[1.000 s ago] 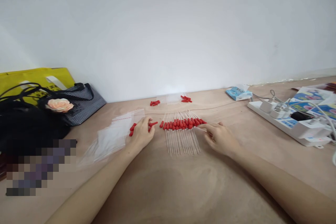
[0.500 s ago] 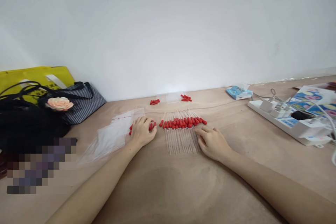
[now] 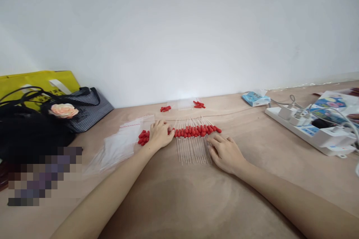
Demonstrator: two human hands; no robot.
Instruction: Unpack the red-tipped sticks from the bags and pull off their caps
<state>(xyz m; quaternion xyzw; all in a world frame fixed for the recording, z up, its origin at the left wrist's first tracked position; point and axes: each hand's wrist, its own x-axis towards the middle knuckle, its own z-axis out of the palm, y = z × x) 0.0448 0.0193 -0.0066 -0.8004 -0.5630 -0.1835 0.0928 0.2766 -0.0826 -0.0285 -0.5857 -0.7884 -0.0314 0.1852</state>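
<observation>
A row of clear glass droppers with red rubber bulbs (image 3: 195, 131) lies side by side on the brown tabletop (image 3: 179, 194). My left hand (image 3: 160, 134) rests palm down at the row's left end, fingers stretched toward the bulbs. Just left of it sits a small heap of loose red bulbs (image 3: 143, 137). My right hand (image 3: 225, 152) lies flat at the row's right side, fingertips on the glass stems. Neither hand holds anything.
Clear zip bags (image 3: 120, 145) lie left of my left hand. Black and striped bags with a yellow bag (image 3: 56, 112) fill the far left. More bulbs and droppers (image 3: 182, 106) sit by the wall. A tissue pack (image 3: 255, 98) and a power strip (image 3: 308, 130) are at right.
My left hand slid right from the loose bulbs to the row's left end, uncovering the heap. My right hand shifted left and nearer, onto the stems.
</observation>
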